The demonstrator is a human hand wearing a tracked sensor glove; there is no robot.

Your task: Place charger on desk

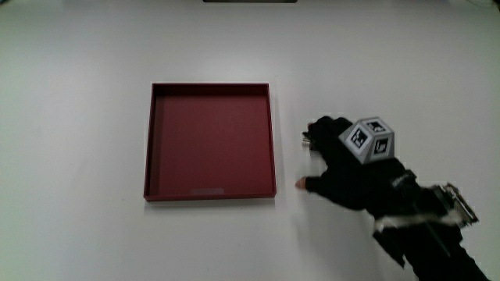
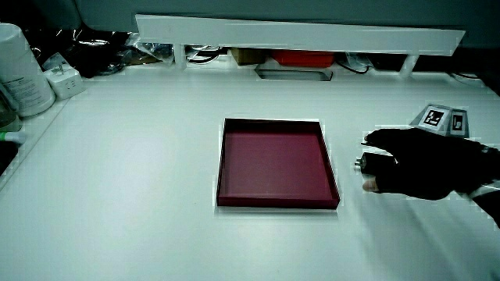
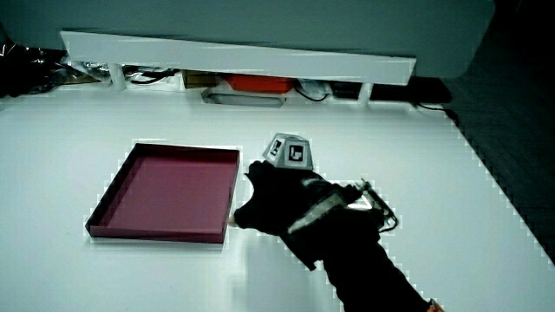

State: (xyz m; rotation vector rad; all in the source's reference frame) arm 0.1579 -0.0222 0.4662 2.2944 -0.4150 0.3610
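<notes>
The gloved hand rests low on the white table beside the red tray, with its patterned cube on its back. Its fingers curl around a small dark charger, whose metal prongs poke out toward the tray. In a side view the charger shows at the fingertips of the hand, close to the table surface. In both side views the hand sits outside the tray, and the tray holds nothing. Most of the charger is hidden by the glove.
A low white partition runs along the table's edge farthest from the person, with an orange item and cables under it. A white bottle and a small white box stand at a table corner near the partition.
</notes>
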